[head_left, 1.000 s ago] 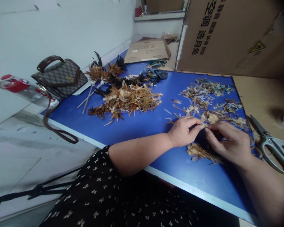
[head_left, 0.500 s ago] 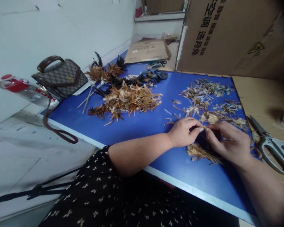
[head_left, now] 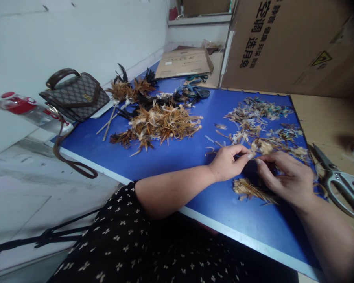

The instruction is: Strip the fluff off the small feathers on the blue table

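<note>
My left hand (head_left: 231,161) is closed in a pinch, thumb against forefinger, on a small pale bit of feather. Just to its right, my right hand (head_left: 286,175) pinches a thin tan feather (head_left: 256,158), mostly hidden by the fingers. A narrow gap separates the two sets of fingertips. Below them on the blue table (head_left: 218,208) lies a small bundle of golden-brown feathers (head_left: 250,190). Beyond the hands spreads a heap of loose feather scraps (head_left: 253,118), pale, brown and bluish.
Brown feather bunches (head_left: 165,122) lie mid-table, with black-and-brown ones (head_left: 132,88) behind. Scissors (head_left: 339,181) rest at the right on cardboard. A handbag (head_left: 76,94) and a bottle (head_left: 32,112) stand at the left. A large cardboard box (head_left: 292,47) rises at the back right.
My fingertips have come slightly apart, the left hand shifting a little left and up. The feather bundle and the heaps look the same.
</note>
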